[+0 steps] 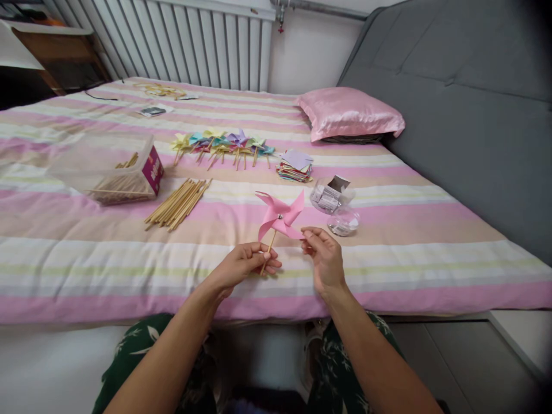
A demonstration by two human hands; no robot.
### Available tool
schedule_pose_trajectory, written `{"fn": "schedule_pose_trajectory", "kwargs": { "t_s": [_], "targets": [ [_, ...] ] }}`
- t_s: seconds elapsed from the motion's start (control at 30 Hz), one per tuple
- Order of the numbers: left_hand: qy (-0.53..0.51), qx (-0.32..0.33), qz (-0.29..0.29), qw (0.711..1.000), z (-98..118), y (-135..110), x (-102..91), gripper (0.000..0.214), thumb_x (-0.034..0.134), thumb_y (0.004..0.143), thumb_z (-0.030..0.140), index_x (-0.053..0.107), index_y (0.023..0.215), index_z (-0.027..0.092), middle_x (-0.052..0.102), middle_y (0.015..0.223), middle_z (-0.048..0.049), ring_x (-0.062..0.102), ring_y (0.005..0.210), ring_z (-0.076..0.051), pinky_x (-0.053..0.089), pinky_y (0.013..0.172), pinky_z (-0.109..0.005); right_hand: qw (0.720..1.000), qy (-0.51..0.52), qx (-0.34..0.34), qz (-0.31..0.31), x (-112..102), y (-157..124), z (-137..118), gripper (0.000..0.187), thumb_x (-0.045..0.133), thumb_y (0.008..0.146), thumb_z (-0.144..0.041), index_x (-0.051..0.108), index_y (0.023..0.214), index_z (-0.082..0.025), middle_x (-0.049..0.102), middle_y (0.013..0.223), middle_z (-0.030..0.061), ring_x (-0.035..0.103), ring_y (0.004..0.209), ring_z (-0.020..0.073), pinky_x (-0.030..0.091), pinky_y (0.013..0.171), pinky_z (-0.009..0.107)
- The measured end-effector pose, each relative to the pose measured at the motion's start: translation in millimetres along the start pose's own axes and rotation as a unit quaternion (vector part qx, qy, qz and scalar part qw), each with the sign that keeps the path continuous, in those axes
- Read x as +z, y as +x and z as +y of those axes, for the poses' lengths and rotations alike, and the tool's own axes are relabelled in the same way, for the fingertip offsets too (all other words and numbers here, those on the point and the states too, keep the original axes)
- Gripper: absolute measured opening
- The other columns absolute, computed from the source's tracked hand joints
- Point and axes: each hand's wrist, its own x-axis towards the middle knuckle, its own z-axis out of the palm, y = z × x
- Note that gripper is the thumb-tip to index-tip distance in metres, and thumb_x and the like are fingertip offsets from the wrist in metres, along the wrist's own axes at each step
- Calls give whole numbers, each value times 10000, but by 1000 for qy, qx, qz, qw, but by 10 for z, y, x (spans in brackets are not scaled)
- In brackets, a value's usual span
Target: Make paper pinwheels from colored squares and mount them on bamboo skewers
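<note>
A pink paper pinwheel (282,216) with a shiny pin at its centre stands tilted on a thin wooden stick. My left hand (250,260) grips that stick between thumb and fingers, low under the blades. With thumb and fingertips, my right hand (322,253) pinches the tip of the pinwheel's lower right blade. Beyond my left hand lies a bundle of loose wooden sticks (177,204). Past the pinwheel sits a stack of coloured paper squares (295,167), and two small clear containers (344,221) rest beyond my right hand.
Several finished pinwheels (222,144) lie in a row farther back on the striped bed (409,230). At left, a clear plastic box (107,167) holds more sticks. A pink pillow (351,113) lies near the grey headboard (466,115). A white radiator (202,43) lines the wall.
</note>
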Motion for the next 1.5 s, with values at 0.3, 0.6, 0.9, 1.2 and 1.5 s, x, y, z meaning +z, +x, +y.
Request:
{"fn": "schedule_pose_trajectory", "kwargs": {
  "t_s": [0.3,0.6,0.9,1.2,1.5],
  "targets": [
    [56,-15,-61,996,-19,-9,27,275,642,776,363,634,850,99,700,876,-142,632,693,-156,470,702,-295,997,31,-24,-71,25,-11,1,145,692,695,-304,643,762,-184,637,740,1,569,723,140,434,718,281],
    [65,-13,-90,994,-37,-5,56,253,619,793,348,615,848,100,699,880,-144,643,705,-167,485,714,-313,999,26,-6,-29,35,-20,55,183,746,637,-306,638,695,-170,621,657,-11,536,618,122,409,597,253],
    [55,-17,-103,993,-73,6,45,251,623,793,338,610,849,93,702,877,-138,650,720,-171,486,714,-310,1000,1,-23,-3,37,-2,96,239,750,619,-327,585,643,-156,576,630,-16,495,588,106,376,539,228],
    [56,-19,-101,993,-66,6,51,243,622,793,329,618,850,93,701,873,-134,645,711,-160,487,721,-312,998,-24,-52,10,36,-19,73,258,748,612,-319,554,599,-150,516,557,-40,431,525,87,350,503,223],
    [57,-15,-105,993,-69,8,63,231,620,795,323,625,845,98,701,869,-127,645,711,-160,486,719,-310,995,-41,-87,15,29,-28,104,251,731,638,-308,540,579,-157,476,529,-48,412,516,88,343,496,226]
  ]
}}
